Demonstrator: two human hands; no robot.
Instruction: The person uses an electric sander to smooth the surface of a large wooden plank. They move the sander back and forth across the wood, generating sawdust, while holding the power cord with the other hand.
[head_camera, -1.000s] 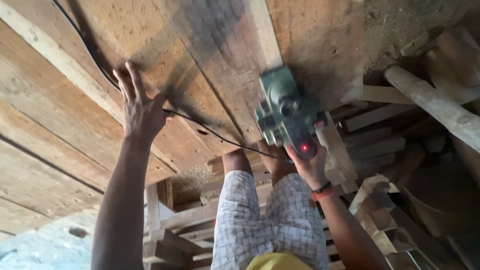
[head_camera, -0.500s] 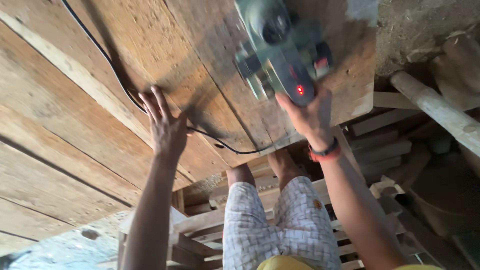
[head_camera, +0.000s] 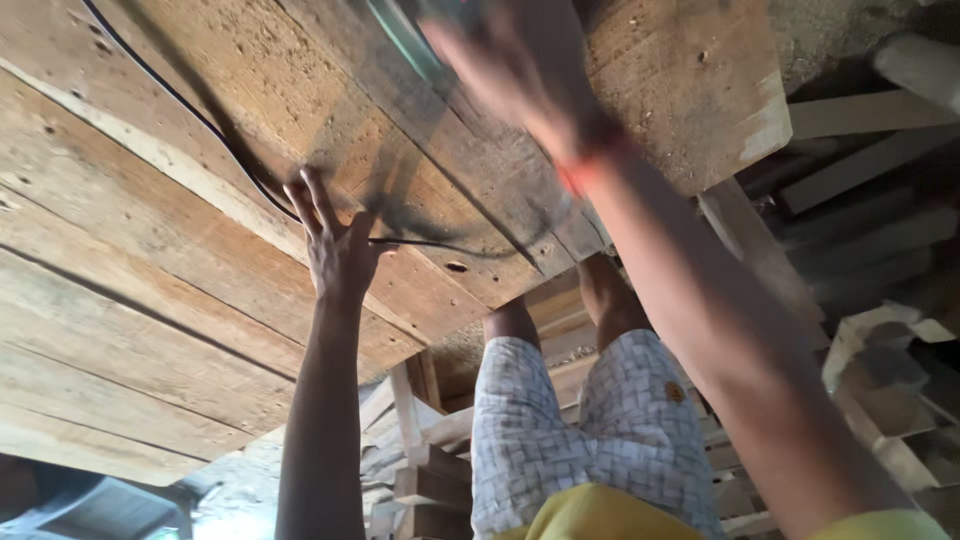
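1. Your left hand (head_camera: 335, 250) lay flat on the wide plank (head_camera: 430, 130), fingers spread and gripping nothing, just beside the black cord (head_camera: 225, 140) that ran across the wood.
2. Your right hand (head_camera: 520, 70) was far up the plank, blurred; it seemed closed on the green power tool (head_camera: 400, 35) (mostly cut off by the frame edge), though I cannot tell the grip for certain.
3. The plank near your left hand looked smoother and dusty, with dark streaks; I judge that stretch worked, the rest beyond the tool unclear.
4. The plank was rough-sawn, knotted and pale brown; stacked timber offcuts (head_camera: 880, 360) lay past its far end.
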